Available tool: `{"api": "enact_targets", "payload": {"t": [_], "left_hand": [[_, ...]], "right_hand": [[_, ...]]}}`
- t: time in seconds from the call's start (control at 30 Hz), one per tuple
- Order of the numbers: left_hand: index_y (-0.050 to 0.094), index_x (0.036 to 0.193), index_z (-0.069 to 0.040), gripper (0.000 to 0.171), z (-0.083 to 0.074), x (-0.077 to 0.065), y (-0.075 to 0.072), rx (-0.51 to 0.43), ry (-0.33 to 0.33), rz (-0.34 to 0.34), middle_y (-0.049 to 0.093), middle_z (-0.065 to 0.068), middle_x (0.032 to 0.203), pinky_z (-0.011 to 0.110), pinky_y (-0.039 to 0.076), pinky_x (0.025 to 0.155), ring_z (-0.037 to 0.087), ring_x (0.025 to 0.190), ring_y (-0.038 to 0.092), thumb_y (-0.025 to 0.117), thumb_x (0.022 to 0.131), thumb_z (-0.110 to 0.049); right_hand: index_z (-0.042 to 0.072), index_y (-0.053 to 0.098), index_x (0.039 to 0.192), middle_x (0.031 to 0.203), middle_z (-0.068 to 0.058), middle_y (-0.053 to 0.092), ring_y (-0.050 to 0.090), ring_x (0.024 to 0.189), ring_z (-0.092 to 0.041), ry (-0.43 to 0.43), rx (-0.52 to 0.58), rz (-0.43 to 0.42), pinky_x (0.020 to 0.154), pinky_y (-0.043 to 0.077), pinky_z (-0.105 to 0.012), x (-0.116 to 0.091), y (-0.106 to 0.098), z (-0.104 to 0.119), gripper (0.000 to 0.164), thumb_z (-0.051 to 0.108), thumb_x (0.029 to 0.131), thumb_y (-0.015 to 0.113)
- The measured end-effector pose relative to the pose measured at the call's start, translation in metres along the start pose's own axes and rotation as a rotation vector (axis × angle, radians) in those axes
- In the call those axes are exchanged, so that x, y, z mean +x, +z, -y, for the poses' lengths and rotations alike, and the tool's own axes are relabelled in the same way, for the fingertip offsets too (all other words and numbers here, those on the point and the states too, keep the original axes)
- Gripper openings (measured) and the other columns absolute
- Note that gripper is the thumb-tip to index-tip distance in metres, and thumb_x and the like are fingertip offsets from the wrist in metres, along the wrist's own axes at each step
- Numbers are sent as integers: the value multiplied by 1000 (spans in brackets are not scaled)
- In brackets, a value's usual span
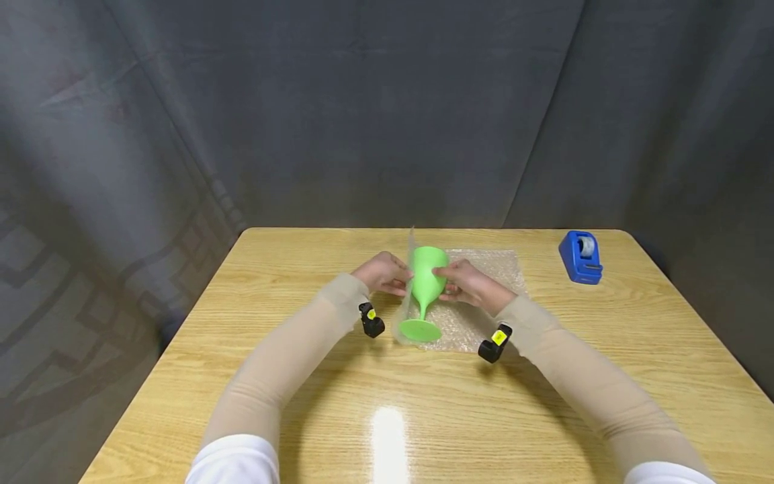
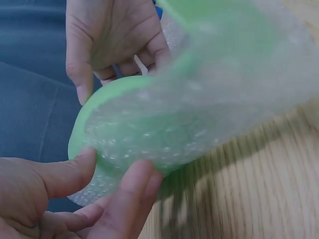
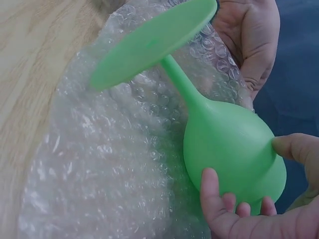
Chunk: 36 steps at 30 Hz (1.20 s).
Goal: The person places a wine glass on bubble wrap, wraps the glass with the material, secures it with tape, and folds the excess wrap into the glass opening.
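Observation:
A bright green goblet (image 1: 429,275) lies on its side over a sheet of bubble wrap (image 1: 484,269), its round foot (image 1: 420,330) toward me. My right hand (image 1: 474,284) grips the goblet's bowl (image 3: 232,149), thumb on one side and fingertips on the other. On the other side, my left hand (image 1: 384,272) pinches the raised left edge of the bubble wrap, which stands up along the bowl. In the left wrist view the bubble wrap (image 2: 149,129) covers much of the bowl, and the stem shows blurred through it.
A blue tape dispenser (image 1: 582,257) with a roll of clear tape stands at the back right of the wooden table (image 1: 338,430). Dark grey curtains (image 1: 375,121) hang behind and beside the table.

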<state>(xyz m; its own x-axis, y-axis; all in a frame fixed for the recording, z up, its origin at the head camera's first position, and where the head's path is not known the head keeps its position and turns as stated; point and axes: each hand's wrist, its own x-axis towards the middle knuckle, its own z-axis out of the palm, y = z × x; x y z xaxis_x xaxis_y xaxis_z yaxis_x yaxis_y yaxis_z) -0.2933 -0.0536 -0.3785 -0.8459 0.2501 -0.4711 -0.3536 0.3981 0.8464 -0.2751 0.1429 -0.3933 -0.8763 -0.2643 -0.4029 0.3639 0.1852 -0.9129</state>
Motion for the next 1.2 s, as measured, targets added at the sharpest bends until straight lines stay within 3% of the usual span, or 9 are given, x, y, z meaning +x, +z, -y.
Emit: {"api": "enact_targets", "payload": {"t": [0.17,0.43,0.8,0.9,1.03,1.13,1.2], "left_hand": [[55,122,8,34,1,-1,5,-3,47,-11,63,16,102,28,60,71,18,75,63,63,93,-7],[49,115,6,30,-4,-8,13,33,100,-35,55,9,92,31,60,71,18,69,60,64,93,-9],[46,108,3,31,-9,-10,19,53,131,-35,48,6,90,33,60,72,16,63,60,68,90,-9],[46,107,1,31,-10,-11,20,64,127,-41,48,6,90,34,60,73,16,63,60,69,90,-10],[46,110,2,33,-10,-12,20,78,122,-51,50,7,92,35,60,74,17,65,60,69,90,-11],[46,112,2,35,-11,-13,21,81,121,-54,50,8,94,35,60,74,17,65,60,69,90,-12],[46,112,2,35,-11,-14,21,84,123,-54,50,8,95,36,60,75,17,65,61,69,90,-12]], "right_hand": [[2,51,100,87,-3,50,50,76,-11,28,70,55,82,57,-26,0,-9,-4,12,14,98,53],[4,45,106,102,-9,41,52,89,-16,88,201,99,93,53,-29,-1,-22,-9,13,13,99,51],[3,42,109,108,-11,41,53,95,-20,119,263,123,96,52,-30,-3,-32,-14,16,13,100,50],[2,43,109,106,-11,44,54,93,-19,96,223,127,95,53,-30,-5,-33,-13,15,12,100,50],[1,43,108,92,-5,51,56,79,-11,12,96,115,83,56,-24,-8,-34,-10,15,10,99,52],[-1,39,109,85,-3,50,54,69,-6,-72,21,93,73,56,-20,-6,-35,-11,24,10,95,56],[-1,36,108,85,-5,47,53,67,-8,-123,27,99,69,56,-20,1,-39,-14,34,10,91,64]]}}
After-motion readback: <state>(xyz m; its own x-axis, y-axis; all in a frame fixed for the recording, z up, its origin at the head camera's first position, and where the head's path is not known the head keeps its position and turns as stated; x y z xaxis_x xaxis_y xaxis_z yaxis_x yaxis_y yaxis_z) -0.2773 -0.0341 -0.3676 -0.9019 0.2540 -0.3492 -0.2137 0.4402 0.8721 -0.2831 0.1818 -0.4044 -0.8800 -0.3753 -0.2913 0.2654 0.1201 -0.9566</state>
